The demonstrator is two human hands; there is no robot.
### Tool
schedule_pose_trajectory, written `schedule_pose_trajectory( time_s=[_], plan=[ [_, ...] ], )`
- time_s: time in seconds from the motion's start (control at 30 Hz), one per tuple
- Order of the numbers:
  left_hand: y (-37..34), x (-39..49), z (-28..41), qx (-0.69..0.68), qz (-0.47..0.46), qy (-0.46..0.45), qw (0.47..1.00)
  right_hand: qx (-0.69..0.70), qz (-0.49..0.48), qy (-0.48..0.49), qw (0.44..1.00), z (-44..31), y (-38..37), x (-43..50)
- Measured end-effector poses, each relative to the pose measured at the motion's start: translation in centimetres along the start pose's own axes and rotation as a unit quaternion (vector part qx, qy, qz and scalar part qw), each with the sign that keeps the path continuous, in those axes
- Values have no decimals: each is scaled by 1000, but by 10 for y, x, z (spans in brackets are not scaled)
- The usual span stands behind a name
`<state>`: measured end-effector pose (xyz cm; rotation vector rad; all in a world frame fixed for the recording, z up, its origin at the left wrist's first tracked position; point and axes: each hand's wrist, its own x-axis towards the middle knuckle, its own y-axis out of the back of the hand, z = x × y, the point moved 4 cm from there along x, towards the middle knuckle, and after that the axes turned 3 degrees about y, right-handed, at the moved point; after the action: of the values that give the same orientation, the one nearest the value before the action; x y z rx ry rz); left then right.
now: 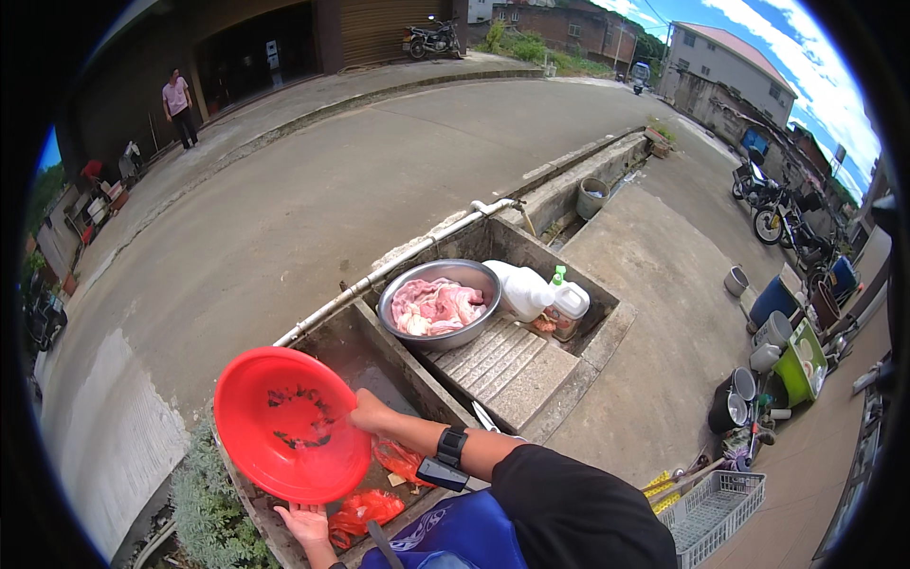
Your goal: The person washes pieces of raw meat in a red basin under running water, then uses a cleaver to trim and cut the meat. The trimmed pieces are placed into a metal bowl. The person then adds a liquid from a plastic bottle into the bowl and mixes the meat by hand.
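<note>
A red plastic basin point(245, 419) is tilted above the left compartment of a concrete wash trough point(449, 397). Dark bits form a broken ring on its inner bottom, and water seems to run inside. My right hand point(372, 412) grips the rim on the right. Palm up, my left hand point(307, 525) supports the near rim; its fingers are partly hidden by the basin. Red plastic bags point(366, 511) lie below in the trough. A metal basin point(402, 336) with pink, wet-looking cloth point(437, 304) rests beside a ribbed stone washboard point(490, 363).
Two white plastic jugs point(522, 288) stand behind the washboard. A white pipe point(398, 264) runs along the trough's far edge. A shrub point(213, 491) grows at lower left. Buckets point(729, 398) and a grey plastic crate point(718, 516) are at right. Across the road stands a person point(176, 99).
</note>
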<state>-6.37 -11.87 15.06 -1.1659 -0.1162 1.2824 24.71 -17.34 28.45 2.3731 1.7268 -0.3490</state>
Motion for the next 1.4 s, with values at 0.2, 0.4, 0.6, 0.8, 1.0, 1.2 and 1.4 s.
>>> schedule_pose_trajectory(
  time_s=[0.2, 0.4, 0.6, 0.8, 1.0, 1.2, 1.4],
  plan=[
    [67, 85, -36, 11, 237, 90, 967, -273, 79, 236, 929, -43, -21, -27],
    [39, 115, -58, 14, 126, 70, 990, -407, 84, 307, 857, -58, -59, -53],
    [26, 93, -46, 90, 85, 8, 992, -443, 55, 448, 775, -65, -68, -79],
    [29, 87, -22, 670, 102, -172, 715, -433, 85, 546, 712, -72, -54, -89],
    [37, 86, -35, 826, 113, -260, 488, -450, 126, 517, 718, -52, -20, -83],
    [47, 52, -33, 817, 47, -97, 566, -468, 174, 472, 726, -26, 21, -88],
    [38, 2, -22, 796, 61, -41, 601, -479, 227, 437, 726, -9, 56, -97]
  ],
)
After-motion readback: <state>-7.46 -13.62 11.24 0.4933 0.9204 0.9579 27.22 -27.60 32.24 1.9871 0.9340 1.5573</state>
